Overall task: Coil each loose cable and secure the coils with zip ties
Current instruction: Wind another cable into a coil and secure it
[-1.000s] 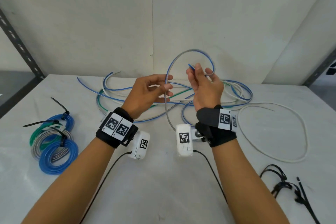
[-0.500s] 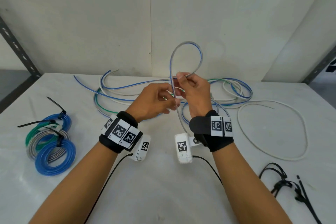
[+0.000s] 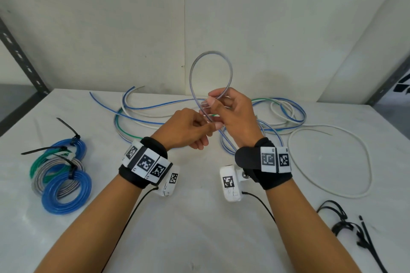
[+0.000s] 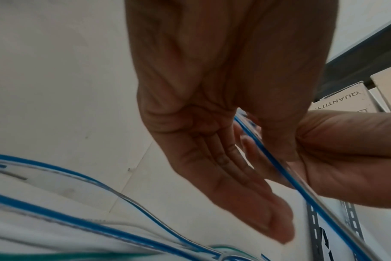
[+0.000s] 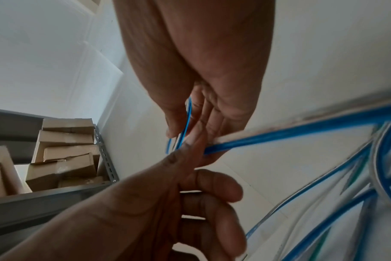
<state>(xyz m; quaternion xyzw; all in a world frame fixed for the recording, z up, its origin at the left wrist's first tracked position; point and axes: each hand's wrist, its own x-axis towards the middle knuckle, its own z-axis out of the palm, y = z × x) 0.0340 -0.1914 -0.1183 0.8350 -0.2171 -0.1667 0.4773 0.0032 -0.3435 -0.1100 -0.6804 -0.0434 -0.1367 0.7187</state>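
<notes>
A clear cable with a blue stripe [image 3: 192, 68] stands up as a narrow loop above my hands, over the middle of the white table [image 3: 199, 228]. My right hand [image 3: 213, 104] pinches the loop where its two strands cross. Just below it, my left hand [image 3: 211, 126] pinches the same cable between thumb and forefinger, its other fingers curled. In the left wrist view the cable [image 4: 301, 194] runs between the two hands. The right wrist view shows the cable [image 5: 301, 130] leaving my right fingers [image 5: 174, 130] towards the table. Its tail drops behind my hands into the loose pile.
Several tied coils [image 3: 64, 182], blue, grey and green, lie at the left. Loose blue, white and green cables [image 3: 286, 115] spread across the back of the table, with a wide white cable loop [image 3: 366, 162] at the right. Black zip ties [image 3: 346, 226] lie front right. Cardboard boxes [image 5: 65, 155] fill a shelf.
My hands have come together. The loop has narrowed and stood upright, and the left hand has slid along the cable to just under the right hand's pinch.
</notes>
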